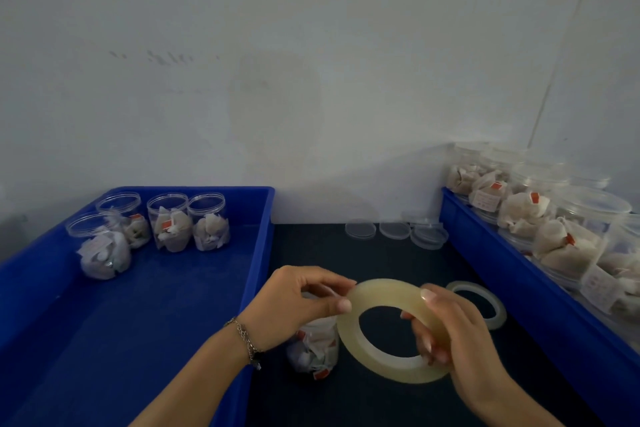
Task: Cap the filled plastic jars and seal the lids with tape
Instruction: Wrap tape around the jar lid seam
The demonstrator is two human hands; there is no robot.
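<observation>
Head view, left hand [294, 302] hides jar [313, 350] — partly

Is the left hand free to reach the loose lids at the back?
Probably not yet: the left hand pinches the tape roll. The dark surface toward the lids looks unobstructed.

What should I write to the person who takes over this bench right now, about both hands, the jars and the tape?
Right hand holds the big tape roll through its hole.
Left hand pinches at the roll's edge, over the jar on the dark mat; its lid is hidden.
Four jars stand in the left blue tray.
Filled jars lie stacked in the right tray.
Loose lids and a spare roll are on the mat.
Left: tape this jar, then the stacked ones.
</observation>
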